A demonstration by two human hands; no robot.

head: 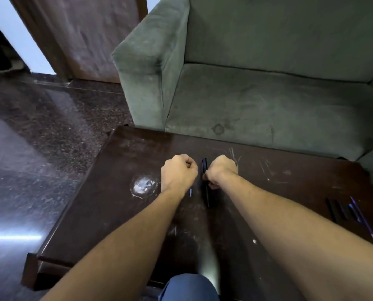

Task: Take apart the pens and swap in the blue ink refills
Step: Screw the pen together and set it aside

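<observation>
My right hand (221, 170) is closed around a dark pen (205, 183) held roughly upright over the middle of the dark wooden table (120, 192); the pen's top sticks out above the fist and its barrel hangs below. My left hand (178, 173) is closed next to it, and a thin blue refill (190, 192) pokes out under that fist. At the table's right edge lie several dark pens (337, 210) side by side, with a blue refill (364, 220) beside them.
A grey-green sofa (268, 83) stands right behind the table. A white stain (143, 185) marks the tabletop left of my hands. Dark polished floor (40, 137) spreads to the left. My knee in blue cloth (187, 287) shows at the bottom.
</observation>
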